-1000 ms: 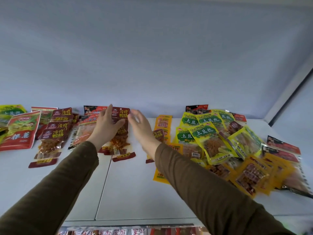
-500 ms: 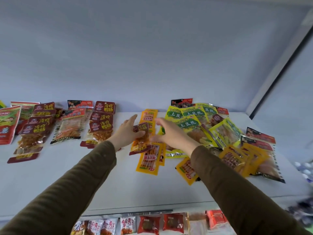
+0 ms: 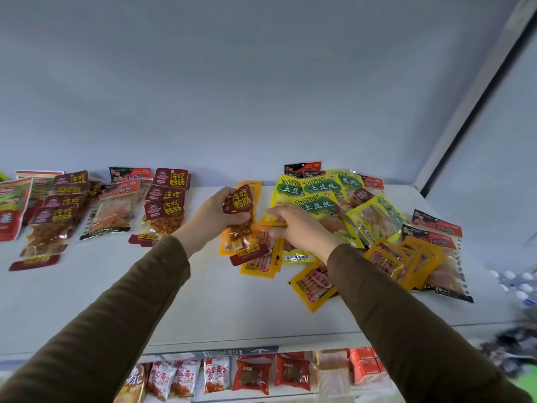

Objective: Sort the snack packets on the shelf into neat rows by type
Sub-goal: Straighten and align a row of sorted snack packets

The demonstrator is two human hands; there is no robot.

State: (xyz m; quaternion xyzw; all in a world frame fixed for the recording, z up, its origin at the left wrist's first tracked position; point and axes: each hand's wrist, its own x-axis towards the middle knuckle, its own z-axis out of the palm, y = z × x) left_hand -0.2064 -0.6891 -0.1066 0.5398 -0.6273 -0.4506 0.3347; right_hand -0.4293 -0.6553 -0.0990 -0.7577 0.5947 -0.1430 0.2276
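Observation:
My left hand [image 3: 213,213] grips a maroon duck-intestine packet [image 3: 239,203] by its top, lifted over a yellow sausage packet [image 3: 257,266] in the middle of the white shelf [image 3: 203,301]. My right hand [image 3: 299,228] lies just right of it, fingers pinching the edge of a thin yellow packet [image 3: 271,225]. Matching maroon packets stand in a row [image 3: 167,205] and another row [image 3: 58,210] to the left. Green-yellow potato-shred packets [image 3: 316,196] pile up behind my right hand.
A jumble of yellow sausage packets [image 3: 398,260] and red-black noodle packets [image 3: 436,228] covers the right side. A noodle packet [image 3: 116,210] and a red-green bag [image 3: 11,207] lie at the left. The lower shelf [image 3: 250,373] holds more snacks.
Both hands moved right from the maroon row to the middle pile. My left hand has taken hold of a maroon packet and lifted it; my right hand now pinches a yellow packet's edge.

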